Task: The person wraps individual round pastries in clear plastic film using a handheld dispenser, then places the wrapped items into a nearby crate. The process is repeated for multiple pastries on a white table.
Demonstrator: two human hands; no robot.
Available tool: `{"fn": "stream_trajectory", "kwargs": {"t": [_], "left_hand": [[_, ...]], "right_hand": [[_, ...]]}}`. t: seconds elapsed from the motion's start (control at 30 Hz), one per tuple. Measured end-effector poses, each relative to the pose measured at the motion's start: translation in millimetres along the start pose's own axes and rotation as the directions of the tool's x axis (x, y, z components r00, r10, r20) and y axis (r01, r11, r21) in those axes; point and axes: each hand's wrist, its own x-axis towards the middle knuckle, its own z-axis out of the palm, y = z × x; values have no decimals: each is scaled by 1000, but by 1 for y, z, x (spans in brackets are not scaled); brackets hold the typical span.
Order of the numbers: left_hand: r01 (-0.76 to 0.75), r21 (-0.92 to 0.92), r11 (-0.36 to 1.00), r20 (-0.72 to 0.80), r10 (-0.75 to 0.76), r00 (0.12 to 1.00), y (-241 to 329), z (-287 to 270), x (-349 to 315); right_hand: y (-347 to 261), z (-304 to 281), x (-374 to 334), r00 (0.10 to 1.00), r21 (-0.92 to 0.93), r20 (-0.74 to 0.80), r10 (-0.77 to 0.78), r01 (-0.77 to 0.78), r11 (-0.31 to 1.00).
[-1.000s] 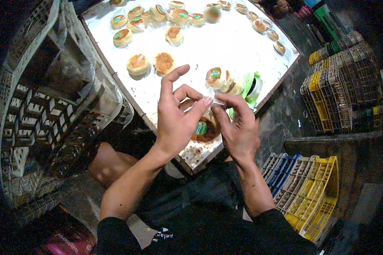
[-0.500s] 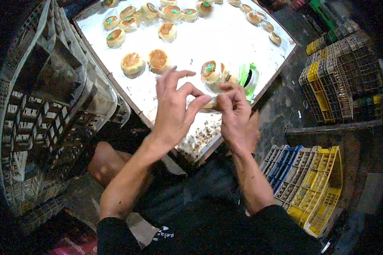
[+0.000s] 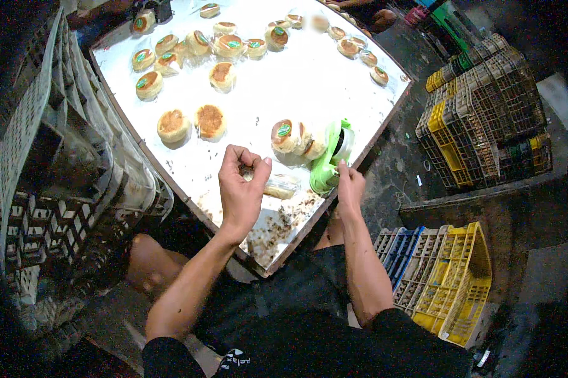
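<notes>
My left hand (image 3: 241,192) is closed over the near part of the white tabletop, thumb against curled fingers; anything inside is hidden. Just right of it, a bun in clear plastic wrap (image 3: 280,188) lies on its side. My right hand (image 3: 351,188) pinches beside the near end of a green tape dispenser (image 3: 327,167); what its fingertips hold is too small to make out. The dispenser carries a dark-centred roll. Against its left side stand a few wrapped buns, the nearest a browned bun with a green label (image 3: 285,136).
Two browned buns (image 3: 210,121) sit left of centre on the white table (image 3: 322,69). Several wrapped buns (image 3: 228,45) lie farther back. Plastic crates stand at left (image 3: 76,170) and right (image 3: 479,120), with yellow crates (image 3: 457,271) lower right. Another person's hand (image 3: 383,21) shows at the far edge.
My hands have moved apart, the right one to the dispenser's near end. The wrapped bun that was between my fingers now lies on the table. The view has shifted.
</notes>
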Motion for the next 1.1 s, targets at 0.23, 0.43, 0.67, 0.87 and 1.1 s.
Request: {"fn": "stream_trajectory", "kwargs": {"t": [0.23, 0.43, 0.67, 0.87, 1.1], "left_hand": [[77, -27, 997, 2, -77, 997, -12, -10, 2], [103, 101, 990, -66, -97, 993, -16, -6, -2], [31, 209, 977, 84, -50, 995, 9, -1, -7], [307, -442, 843, 26, -331, 943, -14, 6, 36], [186, 391, 901, 100, -242, 965, -72, 32, 97]], "right_hand": [[-23, -6, -69, 995, 175, -73, 65, -51, 983], [-90, 17, -130, 919, 638, 120, -376, 218, 738], [-108, 18, -128, 890, 647, 373, -262, -47, 761], [-103, 37, -78, 800, 758, 523, -294, -278, 590], [-118, 24, -53, 936, 651, 203, -289, 91, 753]]}}
